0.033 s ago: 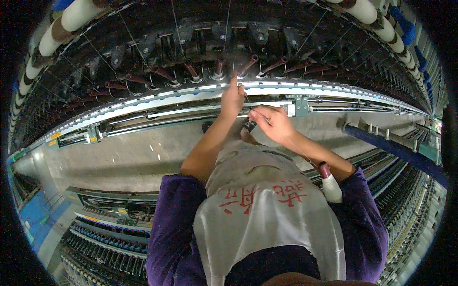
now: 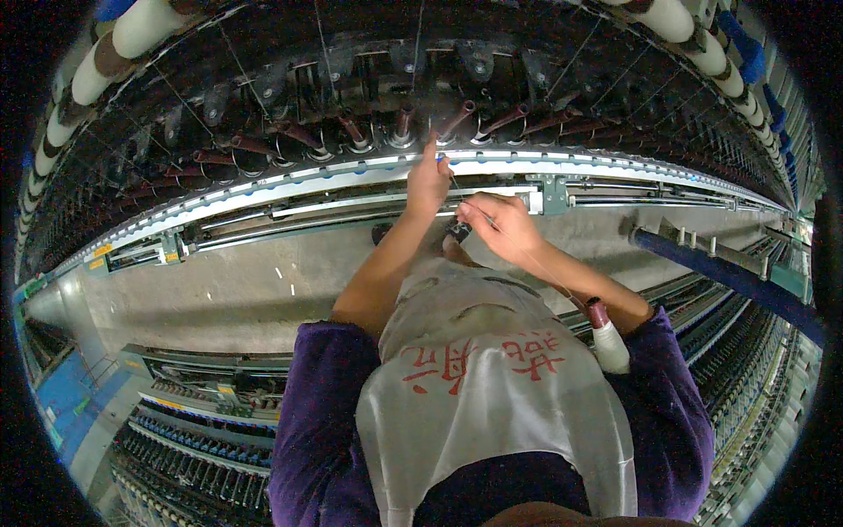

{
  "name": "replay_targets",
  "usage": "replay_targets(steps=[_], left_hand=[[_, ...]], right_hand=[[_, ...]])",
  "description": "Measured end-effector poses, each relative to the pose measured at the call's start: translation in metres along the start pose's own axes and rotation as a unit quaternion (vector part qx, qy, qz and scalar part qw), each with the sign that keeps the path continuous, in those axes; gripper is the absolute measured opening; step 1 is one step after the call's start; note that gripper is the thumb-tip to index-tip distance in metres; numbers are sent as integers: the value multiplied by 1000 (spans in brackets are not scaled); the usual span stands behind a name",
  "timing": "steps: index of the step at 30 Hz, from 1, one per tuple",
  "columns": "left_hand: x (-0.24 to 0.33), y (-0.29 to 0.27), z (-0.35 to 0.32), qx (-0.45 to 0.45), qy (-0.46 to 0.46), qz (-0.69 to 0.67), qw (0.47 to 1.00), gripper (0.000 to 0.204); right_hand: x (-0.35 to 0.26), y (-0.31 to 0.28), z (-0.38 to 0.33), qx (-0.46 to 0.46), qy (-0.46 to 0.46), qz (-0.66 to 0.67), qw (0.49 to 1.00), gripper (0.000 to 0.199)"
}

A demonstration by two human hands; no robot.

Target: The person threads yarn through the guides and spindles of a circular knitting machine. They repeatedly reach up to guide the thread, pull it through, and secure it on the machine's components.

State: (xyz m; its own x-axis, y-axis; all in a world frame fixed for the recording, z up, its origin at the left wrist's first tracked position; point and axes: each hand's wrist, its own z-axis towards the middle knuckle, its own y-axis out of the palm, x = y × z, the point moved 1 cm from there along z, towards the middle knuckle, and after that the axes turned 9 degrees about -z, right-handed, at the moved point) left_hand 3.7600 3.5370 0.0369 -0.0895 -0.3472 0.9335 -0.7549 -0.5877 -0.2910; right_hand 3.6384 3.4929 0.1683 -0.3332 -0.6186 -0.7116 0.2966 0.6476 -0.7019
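Observation:
My left hand [image 2: 427, 186] reaches up to the spindle row, its index finger stretched toward a red-brown tube [image 2: 457, 121]. Its thumb is bent near the white rail, and a thin strand of yarn [image 2: 551, 270] appears to run to it; its other fingers are largely hidden. Lower and to the right, my right hand [image 2: 500, 225] is closed, pinching the yarn between thumb and fingertips. From there the strand trails along my right forearm to a bobbin [image 2: 610, 344] of white yarn on a red-brown tube, which lies beside my right elbow.
A long white rail [image 2: 334, 169] curves in front of the spindles, with a grey-green bracket [image 2: 553, 195] right of my hands. White rolls [image 2: 663, 19] line the frame's top. A blue padded bar [image 2: 729, 270] juts in at right. Behind me stands another spindle machine [image 2: 202, 443].

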Motion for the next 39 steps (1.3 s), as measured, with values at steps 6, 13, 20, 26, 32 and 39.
replay_targets(steps=[6, 13, 20, 26, 32, 39], left_hand=[[-17, 7, 4, 16, 36, -10, 999, 58], [-34, 12, 9, 25, 69, -85, 994, 63], [-32, 6, 6, 33, 132, -42, 990, 69], [-13, 3, 6, -15, -17, -101, 995, 58], [4, -15, -13, -78, 10, -112, 991, 49], [19, -30, -52, -171, -36, -182, 968, 31]], right_hand=[[6, 8, 17, 8, -20, -17, 1000, 17], [19, 16, 25, 3, -21, -32, 999, 14], [28, 19, 40, -5, -3, -50, 999, 13], [45, 7, -1, -42, 140, -30, 989, 51], [-113, -167, 19, -104, 73, 556, 822, 76], [-59, -118, 42, 11, 124, -15, 992, 20]])
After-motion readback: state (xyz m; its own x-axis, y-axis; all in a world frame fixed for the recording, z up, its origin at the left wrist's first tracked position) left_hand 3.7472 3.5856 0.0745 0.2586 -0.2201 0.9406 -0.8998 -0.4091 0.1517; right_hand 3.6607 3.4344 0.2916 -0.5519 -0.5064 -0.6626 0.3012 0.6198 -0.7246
